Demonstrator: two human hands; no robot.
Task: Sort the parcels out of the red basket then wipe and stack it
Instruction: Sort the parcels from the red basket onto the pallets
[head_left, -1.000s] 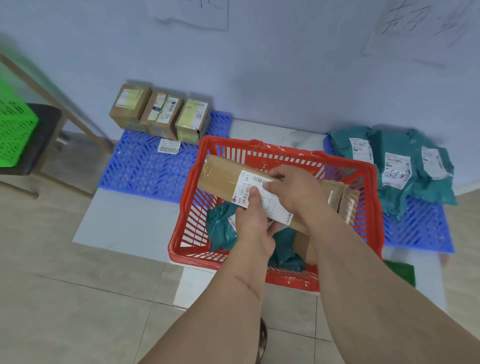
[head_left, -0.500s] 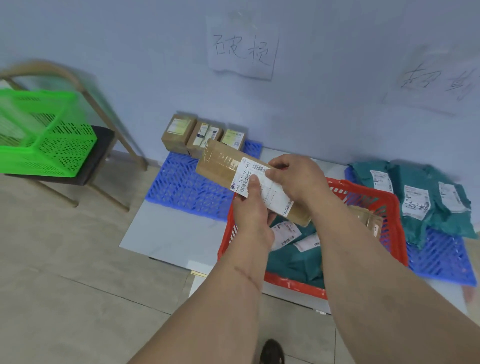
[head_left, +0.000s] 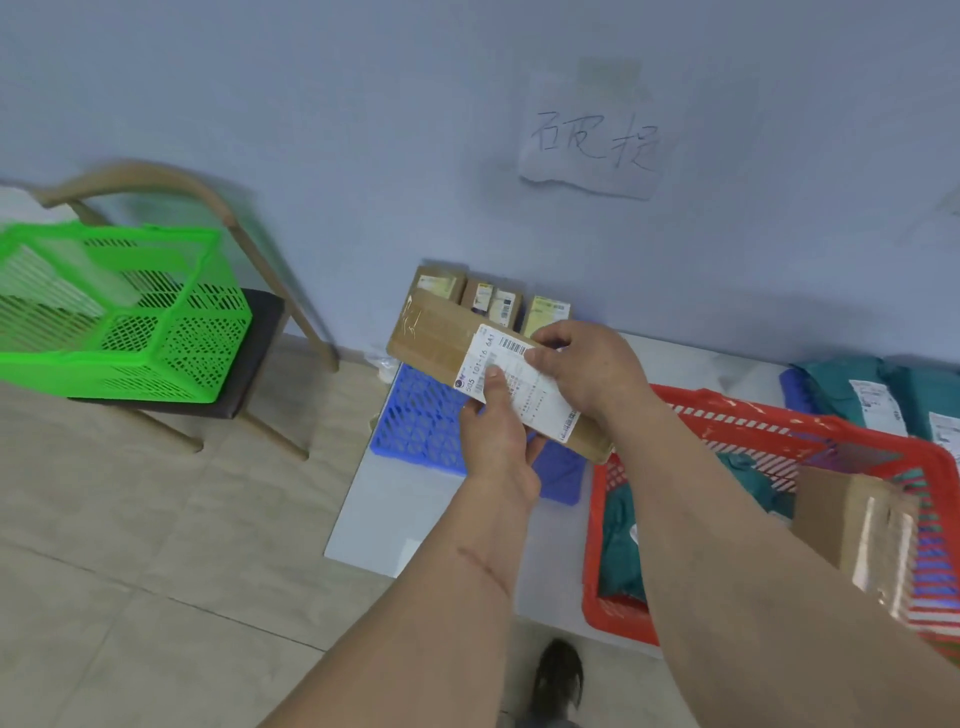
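Our left hand (head_left: 496, 441) grips the long brown parcel (head_left: 457, 353) from below, thumb pressed on its white label (head_left: 514, 384); our right hand (head_left: 587, 369) pinches the label's far edge, forearm reaching across the red basket (head_left: 779, 426). We hold the parcel level above the blue mat's (head_left: 421, 415) near edge, just short of three boxes (head_left: 493, 301) along its far edge.

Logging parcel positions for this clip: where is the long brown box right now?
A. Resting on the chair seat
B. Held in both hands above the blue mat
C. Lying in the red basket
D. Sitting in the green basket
B: the left hand and right hand grip the box in the air over the blue mat, left of the red basket.
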